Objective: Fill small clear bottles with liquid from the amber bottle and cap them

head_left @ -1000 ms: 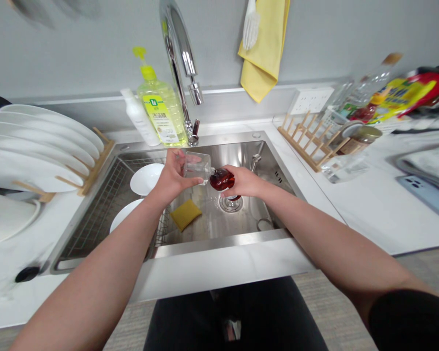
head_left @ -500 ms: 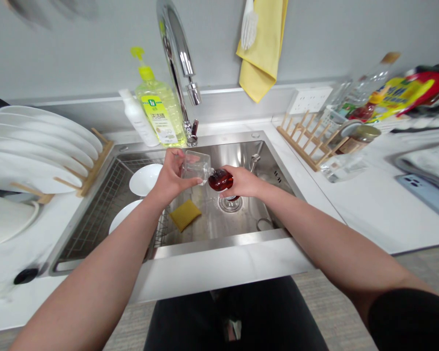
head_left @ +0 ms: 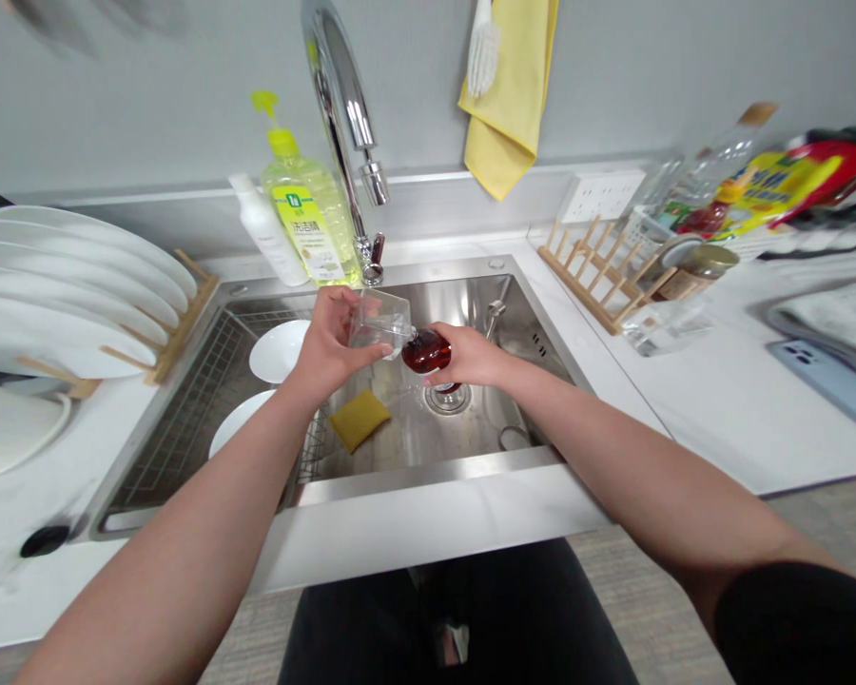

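Over the steel sink (head_left: 463, 457), my left hand (head_left: 332, 342) is closed around a clear, square-sided bottle (head_left: 379, 320), tipped sideways with its neck to the right. My right hand (head_left: 471, 357) grips a bottle of dark red liquid (head_left: 425, 352), its mouth end pointing up and to the left. The two necks meet or nearly meet; whether liquid passes between them cannot be made out. Below the clear bottle, a yellow sponge (head_left: 360, 420) lies on the sink floor. Two white dishes (head_left: 278, 350) rest in the wire rack (head_left: 178, 409) left of my left hand.
The tap (head_left: 342, 124) curves above the sink's back edge, beside a dish soap bottle (head_left: 306, 219) and a white bottle (head_left: 267, 233). Plates (head_left: 64, 304) stand in a wooden rack at left. Another wooden rack (head_left: 599, 271), jars and a phone (head_left: 827, 381) occupy the right counter.
The clear bottle has tilted slightly, its neck dipping toward the red bottle. Both hands otherwise keep their grips and places; the whole view has shifted a little.
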`<state>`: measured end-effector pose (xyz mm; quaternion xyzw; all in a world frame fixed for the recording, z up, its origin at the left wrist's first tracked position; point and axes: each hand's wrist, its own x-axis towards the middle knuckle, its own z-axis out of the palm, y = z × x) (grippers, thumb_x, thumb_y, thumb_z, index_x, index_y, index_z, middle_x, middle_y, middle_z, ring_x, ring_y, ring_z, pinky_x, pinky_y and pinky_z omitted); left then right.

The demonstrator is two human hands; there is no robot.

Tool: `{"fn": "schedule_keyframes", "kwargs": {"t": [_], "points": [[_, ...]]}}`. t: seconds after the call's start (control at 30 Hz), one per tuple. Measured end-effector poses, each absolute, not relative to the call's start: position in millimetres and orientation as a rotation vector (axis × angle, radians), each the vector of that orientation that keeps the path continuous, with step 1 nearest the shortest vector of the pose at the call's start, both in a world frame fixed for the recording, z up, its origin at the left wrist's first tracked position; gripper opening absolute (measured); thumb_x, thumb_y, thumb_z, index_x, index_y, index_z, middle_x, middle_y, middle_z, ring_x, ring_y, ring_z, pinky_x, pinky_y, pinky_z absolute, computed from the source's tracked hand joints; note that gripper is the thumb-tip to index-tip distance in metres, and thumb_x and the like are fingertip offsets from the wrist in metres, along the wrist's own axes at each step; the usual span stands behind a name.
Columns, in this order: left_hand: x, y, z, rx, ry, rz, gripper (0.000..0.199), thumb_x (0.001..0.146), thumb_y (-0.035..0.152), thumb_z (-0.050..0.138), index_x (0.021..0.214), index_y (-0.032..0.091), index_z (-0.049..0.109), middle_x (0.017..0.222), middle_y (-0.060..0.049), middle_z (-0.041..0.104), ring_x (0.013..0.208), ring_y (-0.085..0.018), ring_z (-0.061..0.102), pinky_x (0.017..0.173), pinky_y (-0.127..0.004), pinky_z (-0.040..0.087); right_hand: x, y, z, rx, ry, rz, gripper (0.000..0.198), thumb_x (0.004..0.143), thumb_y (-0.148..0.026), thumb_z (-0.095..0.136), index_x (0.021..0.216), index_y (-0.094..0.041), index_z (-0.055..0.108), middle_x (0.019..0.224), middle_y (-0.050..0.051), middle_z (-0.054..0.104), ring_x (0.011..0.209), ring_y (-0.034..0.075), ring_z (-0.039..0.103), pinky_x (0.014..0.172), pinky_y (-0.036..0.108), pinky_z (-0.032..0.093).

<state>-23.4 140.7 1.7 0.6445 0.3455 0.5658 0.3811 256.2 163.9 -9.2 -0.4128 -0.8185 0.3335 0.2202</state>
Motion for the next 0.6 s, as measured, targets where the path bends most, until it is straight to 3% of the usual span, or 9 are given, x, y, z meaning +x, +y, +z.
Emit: {"fn": "schedule_keyframes", "kwargs": {"t": [0.6], "points": [[-22.6, 138.1, 0.5, 1.704, 0.951, 1.509, 0.082, 0.067, 0.046, 0.112, 0.128, 0.028, 0.060, 0.139, -0.011, 0.077, 0.126, -0.030, 0.074, 0.096, -0.041, 0.062, 256.3, 165.3, -12.4, -1.123, -2.256, 0.935, 0.076, 0.070, -0.035, 0.109, 0.135, -0.024, 0.073, 0.125, 0.006, 0.087, 0.116, 0.032, 0.083, 0.098, 0.039, 0.060]]}}
